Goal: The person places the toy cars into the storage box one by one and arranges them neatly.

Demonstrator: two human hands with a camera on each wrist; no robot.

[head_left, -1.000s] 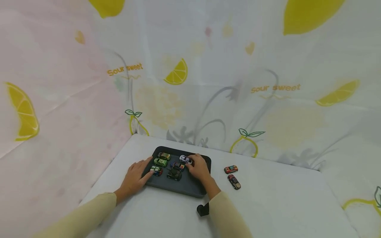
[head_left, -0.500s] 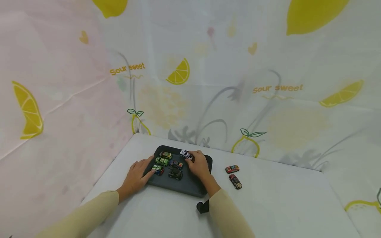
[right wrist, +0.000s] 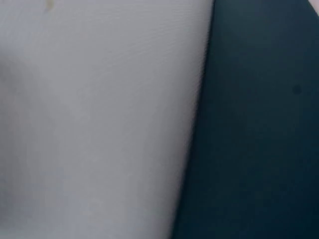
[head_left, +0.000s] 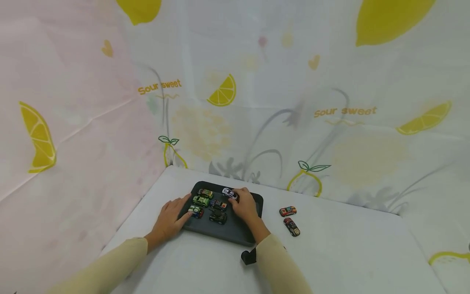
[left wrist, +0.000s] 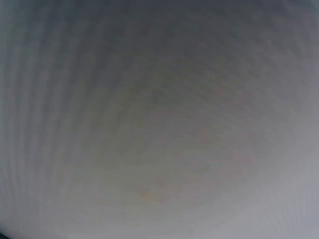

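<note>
In the head view a dark grey tray [head_left: 227, 234] lies on a white table, with several small toy cars inside. My right hand [head_left: 247, 207] reaches over the tray's right side and pinches a white toy car [head_left: 228, 192] near the far rim. My left hand [head_left: 169, 219] rests on the left rim with its fingers extended; its thumb lies by a green-and-white toy car [head_left: 196, 211]. Around them sit a bright green car [head_left: 200, 200], a yellow-green car [head_left: 205, 193], a blue car [head_left: 218, 204] and a dark military-looking vehicle [head_left: 218, 217].
Right of the tray, a red-orange toy car [head_left: 288, 211] and a black-and-red toy car [head_left: 291, 227] lie on the table [head_left: 341, 249]. A black object [head_left: 249, 257] shows beside the right sleeve. A lemon-print cloth [head_left: 271, 134] stands behind. The left wrist view is a grey blur.
My right hand has shifted the white toy car slightly toward the tray's far rim. The left hand stays on the left rim. The head view has drifted a little.
</note>
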